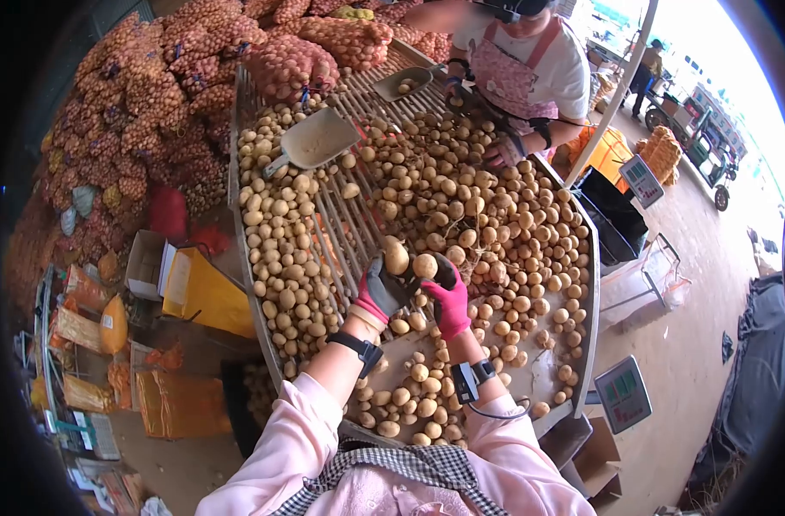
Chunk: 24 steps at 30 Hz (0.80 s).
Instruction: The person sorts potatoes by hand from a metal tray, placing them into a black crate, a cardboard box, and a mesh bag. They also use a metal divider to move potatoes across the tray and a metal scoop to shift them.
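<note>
Over the middle of a slatted sorting table [595, 331], my left hand [382, 291], in a pink and grey glove, holds a round tan fruit [396, 257]. Beside it my right hand [446, 297], gloved the same way, has its fingers around another round tan fruit [425, 267]. The two hands are close together, and their fingertips are partly hidden. Many similar fruits [521, 232] cover the right side of the table, and a band of them [276, 249] lies along the left. A metal scoop [319, 139] rests on the slats farther up.
Across the table a co-worker [530, 77] in a pink apron reaches among the fruits; a second scoop [403, 83] lies nearby. Net sacks [143, 86] are piled at upper left. A yellow crate [199, 288] stands left, digital scales [623, 394] right.
</note>
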Each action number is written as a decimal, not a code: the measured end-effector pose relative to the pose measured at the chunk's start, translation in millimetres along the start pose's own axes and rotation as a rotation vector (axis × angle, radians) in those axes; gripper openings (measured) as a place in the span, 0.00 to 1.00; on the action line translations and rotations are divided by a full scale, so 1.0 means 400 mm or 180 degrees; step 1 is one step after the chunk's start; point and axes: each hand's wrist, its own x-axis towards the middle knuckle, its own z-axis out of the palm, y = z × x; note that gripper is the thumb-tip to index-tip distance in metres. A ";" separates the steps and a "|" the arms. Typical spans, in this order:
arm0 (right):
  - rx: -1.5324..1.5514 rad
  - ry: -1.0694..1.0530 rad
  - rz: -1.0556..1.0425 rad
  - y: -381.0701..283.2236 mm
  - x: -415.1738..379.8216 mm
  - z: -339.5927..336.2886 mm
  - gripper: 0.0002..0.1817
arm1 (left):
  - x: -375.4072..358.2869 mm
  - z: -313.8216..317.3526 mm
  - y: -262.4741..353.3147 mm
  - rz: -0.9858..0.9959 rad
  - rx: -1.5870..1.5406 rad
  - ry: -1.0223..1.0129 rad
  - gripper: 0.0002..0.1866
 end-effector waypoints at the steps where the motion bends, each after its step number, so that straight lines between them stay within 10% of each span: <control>1: 0.0006 -0.0138 -0.0012 0.008 -0.021 0.020 0.36 | -0.014 -0.009 0.010 0.0268 0.0410 0.0186 0.23; 4: -0.0071 -0.0415 0.0156 0.039 -0.082 0.081 0.38 | -0.117 -0.033 0.050 0.0157 -0.0376 0.0555 0.19; 7: -0.0431 -0.0731 0.0062 0.086 -0.135 0.135 0.38 | -0.215 -0.082 0.089 -0.0278 -0.3992 0.0175 0.27; 11: -0.2124 -0.1691 -0.0753 0.086 -0.203 0.252 0.38 | -0.388 -0.124 0.224 -0.0268 -0.4586 0.0714 0.31; 19: -0.0563 -0.2005 0.1112 0.189 -0.345 0.402 0.22 | -0.822 -0.281 0.320 0.0840 -0.4015 0.1410 0.26; 24: -0.0767 -0.1867 0.1186 0.187 -0.395 0.369 0.17 | -1.380 -0.343 0.387 0.0636 -0.2096 0.3861 0.27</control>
